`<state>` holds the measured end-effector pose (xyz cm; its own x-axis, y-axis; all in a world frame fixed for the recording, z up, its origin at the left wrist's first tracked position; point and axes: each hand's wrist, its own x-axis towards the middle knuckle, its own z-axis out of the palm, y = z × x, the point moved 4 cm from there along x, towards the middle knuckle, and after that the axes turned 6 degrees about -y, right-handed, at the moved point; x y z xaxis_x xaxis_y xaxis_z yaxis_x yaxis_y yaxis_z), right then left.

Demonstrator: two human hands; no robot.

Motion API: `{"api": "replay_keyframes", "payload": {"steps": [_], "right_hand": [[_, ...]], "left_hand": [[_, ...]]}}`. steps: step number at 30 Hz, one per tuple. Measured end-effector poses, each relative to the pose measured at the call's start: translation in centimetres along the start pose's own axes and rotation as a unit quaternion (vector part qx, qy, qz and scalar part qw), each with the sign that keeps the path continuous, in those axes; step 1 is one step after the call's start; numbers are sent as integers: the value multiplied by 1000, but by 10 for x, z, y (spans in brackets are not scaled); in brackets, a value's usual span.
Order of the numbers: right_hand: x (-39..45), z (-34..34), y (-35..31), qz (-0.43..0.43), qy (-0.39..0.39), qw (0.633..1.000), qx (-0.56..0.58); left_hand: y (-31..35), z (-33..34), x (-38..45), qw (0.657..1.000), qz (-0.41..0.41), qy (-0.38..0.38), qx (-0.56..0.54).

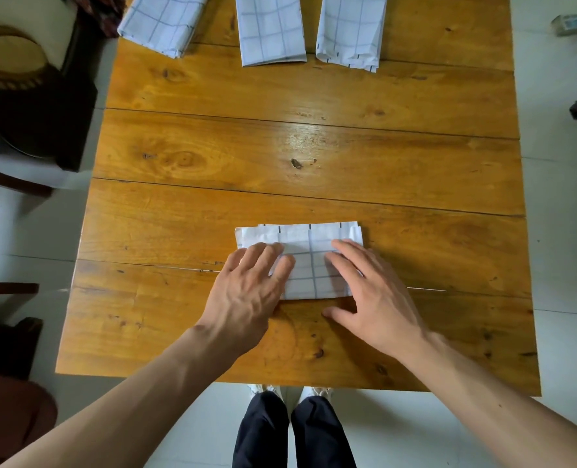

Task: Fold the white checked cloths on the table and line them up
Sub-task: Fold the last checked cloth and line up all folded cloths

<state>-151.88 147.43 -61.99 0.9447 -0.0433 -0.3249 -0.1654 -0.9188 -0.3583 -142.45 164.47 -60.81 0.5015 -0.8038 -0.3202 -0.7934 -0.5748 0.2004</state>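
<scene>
Cloth work sits close to you: the folded cloth (309, 261) lies flat on the wooden bench (280, 140), near the bench's near edge and roughly centred across its width. It is white with a thin blue-grey check, folded into a compact rectangle, with the layered edges stepped unevenly along its far side, where short dark marks show on the hem. Its near edge is a straight, clean fold.

Your left hand (246, 292) lies palm down with straight fingers pressing the cloth's left part, the grip wide and holding nothing. Your right hand (371, 292) does the same on the right part, fingers flat and spread, thumb resting on the bare wood just in front of the cloth's near edge.

Along the far edge of the bench, three more folded checked cloths lie side by side: the left cloth (162, 21) skewed at an angle, the middle cloth (270, 32) fairly square, the right cloth (349, 32) slightly tilted, each running out of the top of the view. Narrow gaps of wood separate them.

Between that row and the cloth under your hands is a broad stretch of bare planks. Wood also shows to the right of the far row. A dark chair (33, 106) stands off the bench's left side.
</scene>
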Motion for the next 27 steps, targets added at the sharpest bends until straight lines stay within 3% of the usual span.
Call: {"api": "replay_keyframes", "payload": {"steps": [8, 14, 20, 27], "right_hand": [[8, -6, -3, 2, 33, 999, -14], [8, -23, -6, -19, 114, 993, 10], [-2, -75, -20, 1, 90, 991, 102], [-21, -169, -48, -29, 117, 981, 153]], "left_hand": [[1, -8, 4, 995, 3, 96, -37], [-3, -33, 0, 989, -28, 123, -81], [-5, -81, -15, 986, -39, 128, -102], [4, -172, -44, 979, -32, 163, -115]]}}
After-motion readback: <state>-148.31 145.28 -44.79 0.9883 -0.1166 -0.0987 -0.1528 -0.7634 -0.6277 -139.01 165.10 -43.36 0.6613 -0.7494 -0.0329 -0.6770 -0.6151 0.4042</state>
